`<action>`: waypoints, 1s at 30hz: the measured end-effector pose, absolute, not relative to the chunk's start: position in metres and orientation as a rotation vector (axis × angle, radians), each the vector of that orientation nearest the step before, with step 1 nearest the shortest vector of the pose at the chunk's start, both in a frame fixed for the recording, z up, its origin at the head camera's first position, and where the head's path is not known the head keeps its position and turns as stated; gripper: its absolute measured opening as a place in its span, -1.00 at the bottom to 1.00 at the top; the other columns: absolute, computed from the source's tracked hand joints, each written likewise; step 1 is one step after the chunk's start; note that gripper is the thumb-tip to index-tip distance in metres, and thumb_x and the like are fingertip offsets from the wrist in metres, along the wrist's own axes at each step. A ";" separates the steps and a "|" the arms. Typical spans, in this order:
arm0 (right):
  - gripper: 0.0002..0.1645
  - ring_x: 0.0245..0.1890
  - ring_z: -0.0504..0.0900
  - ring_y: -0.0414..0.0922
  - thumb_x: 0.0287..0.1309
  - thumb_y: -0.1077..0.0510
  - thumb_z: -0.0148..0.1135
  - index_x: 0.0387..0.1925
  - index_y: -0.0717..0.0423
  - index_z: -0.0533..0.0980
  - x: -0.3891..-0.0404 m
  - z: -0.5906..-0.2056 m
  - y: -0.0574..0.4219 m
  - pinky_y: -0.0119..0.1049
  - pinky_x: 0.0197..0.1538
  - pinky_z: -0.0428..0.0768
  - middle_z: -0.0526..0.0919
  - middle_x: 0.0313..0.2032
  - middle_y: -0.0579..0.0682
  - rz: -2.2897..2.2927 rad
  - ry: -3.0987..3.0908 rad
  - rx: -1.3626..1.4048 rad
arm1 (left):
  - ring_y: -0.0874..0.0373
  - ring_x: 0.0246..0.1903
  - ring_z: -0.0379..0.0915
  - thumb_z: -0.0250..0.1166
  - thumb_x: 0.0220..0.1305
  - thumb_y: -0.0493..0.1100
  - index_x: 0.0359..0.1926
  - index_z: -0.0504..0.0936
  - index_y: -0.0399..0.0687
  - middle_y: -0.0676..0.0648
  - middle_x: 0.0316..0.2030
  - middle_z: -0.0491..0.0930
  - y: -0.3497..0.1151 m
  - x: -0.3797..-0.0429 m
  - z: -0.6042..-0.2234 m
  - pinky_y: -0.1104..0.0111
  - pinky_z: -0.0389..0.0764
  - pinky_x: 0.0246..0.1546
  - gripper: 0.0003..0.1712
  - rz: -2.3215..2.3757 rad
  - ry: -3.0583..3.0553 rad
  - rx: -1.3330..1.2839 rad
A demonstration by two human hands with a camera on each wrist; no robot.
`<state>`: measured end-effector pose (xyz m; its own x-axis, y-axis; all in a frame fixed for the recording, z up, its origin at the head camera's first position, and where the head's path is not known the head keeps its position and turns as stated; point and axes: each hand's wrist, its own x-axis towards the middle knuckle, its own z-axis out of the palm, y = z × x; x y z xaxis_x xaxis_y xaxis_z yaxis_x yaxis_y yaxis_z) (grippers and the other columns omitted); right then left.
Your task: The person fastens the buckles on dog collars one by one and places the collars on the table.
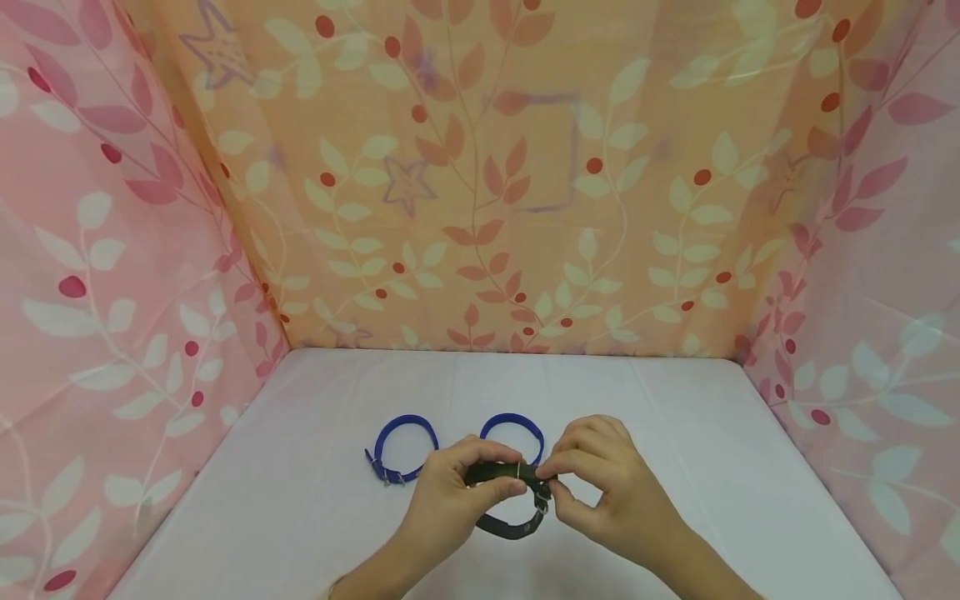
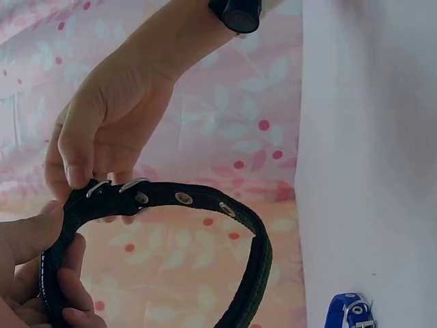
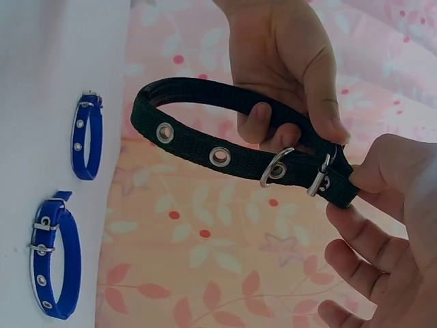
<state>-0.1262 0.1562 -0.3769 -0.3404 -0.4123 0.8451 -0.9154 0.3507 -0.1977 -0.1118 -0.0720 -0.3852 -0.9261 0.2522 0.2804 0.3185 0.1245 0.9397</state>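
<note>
Between both hands a dark green buckled collar (image 3: 218, 156), closed into a loop, is held above the table. My left hand (image 1: 452, 490) grips the strap between thumb and fingers, left of the buckle. With thumb and index finger, my right hand (image 1: 617, 490) pinches the strap end beside the metal buckle (image 3: 319, 175). A metal D-ring (image 3: 276, 167) and several eyelets line the strap in the right wrist view. Behind the hands, a blue collar (image 1: 433, 433) lies at the left and a second blue collar (image 1: 542, 437) at the right, partly hidden by the hands.
A white table (image 1: 660, 417) lies under the hands. Patterned cloth stands around it: an orange back wall (image 1: 480, 250), a pink left wall (image 1: 150, 275) and a pink right wall (image 1: 862, 292).
</note>
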 end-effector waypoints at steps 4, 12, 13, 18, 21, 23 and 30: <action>-0.56 -0.11 0.54 -0.17 -0.23 0.36 0.43 -0.26 -0.14 0.68 -0.126 -0.378 0.156 -0.21 0.20 0.33 0.63 -0.28 -0.29 0.904 -1.932 1.158 | 0.14 -0.24 0.71 0.60 0.09 -0.12 -0.16 0.78 0.11 0.02 -0.24 0.72 -0.072 -0.113 -0.385 0.36 0.74 -0.21 -0.74 -1.956 -2.342 -0.608; -0.74 -0.07 0.58 -0.18 0.21 0.12 0.45 -0.06 -0.09 0.67 -0.127 -0.379 0.160 -0.27 0.24 0.33 0.69 -0.18 -0.24 0.943 -1.974 1.131 | 0.13 -0.24 0.69 0.55 0.18 -0.06 -0.10 0.73 0.11 0.04 -0.19 0.73 -0.076 -0.115 -0.381 0.36 0.73 -0.18 -0.73 -1.975 -2.399 -0.636; -0.71 -0.06 0.58 -0.18 0.20 0.11 0.47 -0.03 -0.09 0.66 -0.127 -0.379 0.161 -0.28 0.24 0.33 0.69 -0.17 -0.24 0.954 -1.983 1.122 | 0.11 -0.24 0.69 0.54 0.19 -0.06 -0.09 0.72 0.11 0.04 -0.19 0.73 -0.077 -0.115 -0.380 0.36 0.73 -0.17 -0.73 -1.981 -2.395 -0.633; -0.45 0.00 0.59 -0.21 0.01 0.18 0.59 0.07 -0.16 0.63 -0.127 -0.376 0.166 -0.37 0.25 0.34 0.70 -0.08 -0.27 0.991 -2.081 1.075 | 0.03 -0.18 0.69 0.54 0.19 -0.13 -0.05 0.72 0.07 -0.08 -0.15 0.70 -0.084 -0.118 -0.375 0.32 0.74 -0.10 -0.70 -2.070 -2.318 -0.586; -0.42 0.04 0.58 -0.25 0.02 0.13 0.61 0.10 -0.23 0.60 -0.128 -0.376 0.168 -0.39 0.26 0.33 0.69 -0.05 -0.31 0.986 -2.167 1.057 | 0.01 -0.14 0.66 0.53 0.19 -0.20 -0.02 0.71 0.01 -0.15 -0.10 0.67 -0.088 -0.120 -0.373 0.30 0.73 -0.07 -0.67 -2.157 -2.245 -0.561; -0.42 0.06 0.56 -0.28 0.05 0.06 0.60 0.12 -0.27 0.59 -0.128 -0.376 0.169 -0.40 0.24 0.33 0.67 -0.03 -0.36 0.972 -2.213 1.050 | 0.01 -0.10 0.64 0.53 0.19 -0.23 0.00 0.70 -0.03 -0.18 -0.06 0.64 -0.090 -0.120 -0.371 0.29 0.73 -0.05 -0.65 -2.201 -2.203 -0.559; -0.52 -0.01 0.56 -0.34 0.07 -0.01 0.59 0.04 -0.32 0.61 -0.128 -0.379 0.169 -0.34 0.18 0.39 0.65 -0.14 -0.47 0.953 -2.324 1.022 | 0.07 -0.06 0.63 0.51 0.17 -0.32 0.00 0.65 -0.28 -0.17 -0.02 0.65 -0.094 -0.122 -0.373 0.30 0.72 -0.02 -0.63 -2.280 -2.020 -0.737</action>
